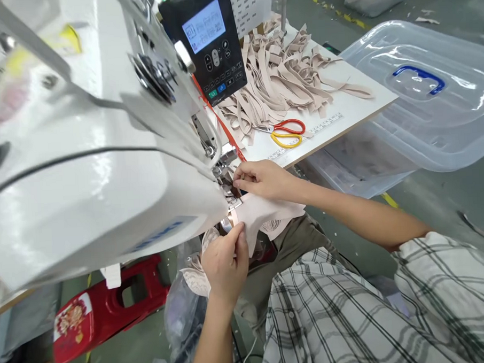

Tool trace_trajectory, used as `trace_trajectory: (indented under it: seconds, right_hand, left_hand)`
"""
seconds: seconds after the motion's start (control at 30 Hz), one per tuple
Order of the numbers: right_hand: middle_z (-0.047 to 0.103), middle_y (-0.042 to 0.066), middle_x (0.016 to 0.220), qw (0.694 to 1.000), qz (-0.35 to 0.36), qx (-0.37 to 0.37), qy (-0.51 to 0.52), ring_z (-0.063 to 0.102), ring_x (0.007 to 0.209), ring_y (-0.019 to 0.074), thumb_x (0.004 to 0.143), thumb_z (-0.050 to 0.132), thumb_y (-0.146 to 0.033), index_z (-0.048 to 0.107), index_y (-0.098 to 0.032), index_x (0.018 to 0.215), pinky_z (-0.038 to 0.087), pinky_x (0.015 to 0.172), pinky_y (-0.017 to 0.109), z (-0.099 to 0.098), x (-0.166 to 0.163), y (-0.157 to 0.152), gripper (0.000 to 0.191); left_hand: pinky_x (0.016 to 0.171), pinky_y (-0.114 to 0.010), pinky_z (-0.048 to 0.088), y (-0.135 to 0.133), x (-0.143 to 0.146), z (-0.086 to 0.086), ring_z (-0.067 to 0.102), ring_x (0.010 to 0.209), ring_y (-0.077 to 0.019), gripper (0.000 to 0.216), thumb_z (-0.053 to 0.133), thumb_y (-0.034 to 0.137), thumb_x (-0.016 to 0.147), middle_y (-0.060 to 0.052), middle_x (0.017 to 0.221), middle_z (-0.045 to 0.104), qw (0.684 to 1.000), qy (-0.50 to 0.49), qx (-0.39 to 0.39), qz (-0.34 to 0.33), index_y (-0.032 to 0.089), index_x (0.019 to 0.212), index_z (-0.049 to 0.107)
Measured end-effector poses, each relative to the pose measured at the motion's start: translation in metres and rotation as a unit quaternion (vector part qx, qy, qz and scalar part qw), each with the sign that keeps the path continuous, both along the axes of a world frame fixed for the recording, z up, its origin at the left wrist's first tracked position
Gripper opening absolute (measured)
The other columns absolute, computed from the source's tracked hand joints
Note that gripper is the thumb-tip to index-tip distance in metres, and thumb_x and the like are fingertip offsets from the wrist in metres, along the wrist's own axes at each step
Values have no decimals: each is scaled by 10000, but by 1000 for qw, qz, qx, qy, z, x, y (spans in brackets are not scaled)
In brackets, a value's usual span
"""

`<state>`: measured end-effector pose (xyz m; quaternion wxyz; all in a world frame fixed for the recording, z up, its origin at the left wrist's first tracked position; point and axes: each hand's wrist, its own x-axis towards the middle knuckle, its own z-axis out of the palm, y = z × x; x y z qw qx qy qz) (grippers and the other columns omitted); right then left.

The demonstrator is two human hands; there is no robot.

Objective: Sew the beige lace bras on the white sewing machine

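Observation:
A pale pink piece of fabric (pixel 259 215) with a lace-like part lies at the needle end of a white sewing machine (pixel 178 195) and hangs down over my lap. My left hand (pixel 225 260) pinches its near edge between thumb and fingers, just below the presser area. Close to the needle, my right hand (pixel 261 179) is closed with its fingertips pressed together; whatever is between them is too small to make out. Its wrist is above the fabric. Lacy cloth (pixel 196 280) shows behind my left hand.
Beige strips (pixel 277 78) are heaped on the white tabletop (pixel 367 104), beside scissors (pixel 286 134) with red and yellow handles. A control panel (pixel 206 44) stands behind the needle. A lidded plastic bin (pixel 435 119) is at right, a red stool (pixel 111 299) at lower left.

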<state>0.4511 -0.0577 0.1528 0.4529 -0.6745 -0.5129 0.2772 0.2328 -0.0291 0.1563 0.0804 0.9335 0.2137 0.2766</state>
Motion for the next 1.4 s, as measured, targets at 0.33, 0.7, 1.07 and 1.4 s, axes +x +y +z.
trace_trajectory:
  seconds: [0.33, 0.7, 1.07, 1.4]
  right_hand:
    - [564, -11, 765, 970, 5, -15, 244, 485, 677, 122, 861, 570, -488, 600, -170, 867, 374, 607, 247, -9, -21, -25, 319]
    - [605, -2, 716, 968, 42, 58, 242, 561, 629, 130, 878, 624, -486, 650, -204, 848, 471, 594, 259, -22, -56, -78, 285]
    - [691, -34, 682, 866, 150, 387, -278, 667, 649, 130, 822, 734, -162, 735, -285, 757, 593, 583, 241, -29, -65, -108, 139]
    - [704, -36, 796, 889, 139, 361, -245, 697, 747, 103, 854, 709, -169, 692, -257, 905, 601, 657, 208, -37, -67, -111, 103]
  left_hand:
    - [663, -260, 587, -3, -13, 10, 755, 760, -184, 267, 505, 287, 953, -52, 896, 803, 981, -31, -179, 65, 206, 972, 758]
    - [741, -335, 561, -20, -23, 11, 707, 844, -227, 324, 595, 344, 895, -97, 942, 757, 992, 5, -123, 2, 152, 1151, 642]
    - [564, -299, 385, -17, -25, -6, 502, 550, -156, 195, 499, 131, 909, 13, 556, 582, 994, 24, 35, -96, 172, 826, 670]
    - [559, -278, 392, -18, -30, -9, 530, 556, -135, 141, 470, 193, 968, 21, 625, 622, 987, -33, -12, -154, 166, 1011, 601]
